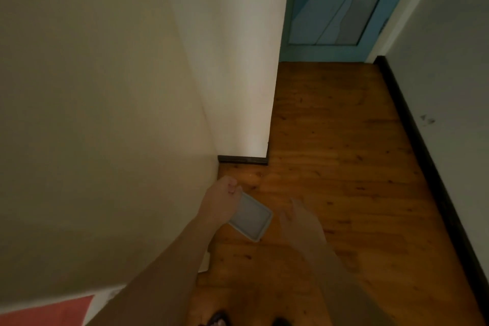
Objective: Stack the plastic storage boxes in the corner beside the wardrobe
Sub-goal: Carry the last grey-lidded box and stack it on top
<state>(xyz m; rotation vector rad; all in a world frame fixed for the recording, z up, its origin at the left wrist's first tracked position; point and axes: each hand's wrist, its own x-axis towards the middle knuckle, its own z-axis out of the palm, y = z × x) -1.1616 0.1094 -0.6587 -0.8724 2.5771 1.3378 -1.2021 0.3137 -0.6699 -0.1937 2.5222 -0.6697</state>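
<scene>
The left hand [221, 200] reaches down with fingers curled over the near corner of a pale, translucent plastic storage box [251, 218], a shallow rectangle with rounded corners and a raised rim (tilted, so whether it rests on the boards is unclear) just beside the smooth cream side of the wardrobe [105, 114]. The right hand [299, 217] is a motion-blurred smear just right of the box, so I cannot tell its grip. Beneath lies a glossy, knotted wooden floor [344, 153] edged by dark skirting [423, 153].
</scene>
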